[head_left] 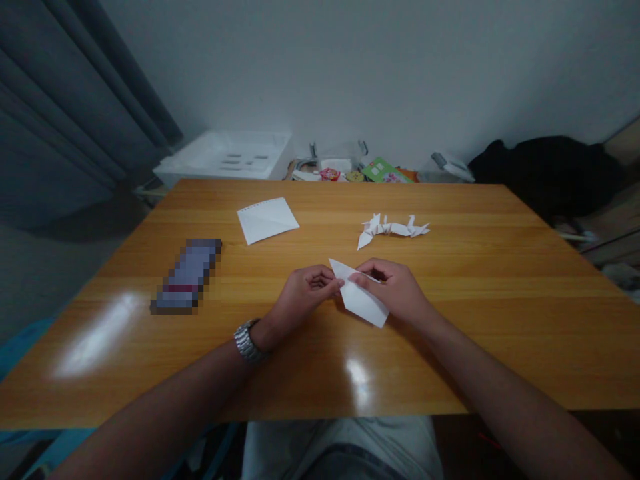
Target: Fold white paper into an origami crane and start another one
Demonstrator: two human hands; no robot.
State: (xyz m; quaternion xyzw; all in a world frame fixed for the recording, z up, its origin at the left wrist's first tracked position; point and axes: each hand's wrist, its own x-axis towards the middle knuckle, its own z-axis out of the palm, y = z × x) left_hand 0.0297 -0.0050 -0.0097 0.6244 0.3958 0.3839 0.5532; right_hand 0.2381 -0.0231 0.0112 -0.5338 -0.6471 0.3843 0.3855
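Note:
A folded white sheet of paper (367, 305), pointed at its upper left end, is held slightly above the wooden table (465, 287). My left hand (311, 288) pinches its left edge between thumb and fingers; a metal watch (249, 341) circles that wrist. My right hand (395, 287) grips the upper right side, thumb pressed on the front face and fingers behind, partly hidden. Beyond my hands lie several small folded paper figures (395, 229) in a cluster. Farther left rests a flat white sheet with a perforated edge (268, 221).
A blurred phone-like object (189, 275) lies on the table's left side. Behind the far edge stand a white plastic tray (225, 152), a green booklet (385, 171) and assorted small items. Dark cloth (547, 170) is heaped at the back right, and a grey curtain (65, 100) hangs left.

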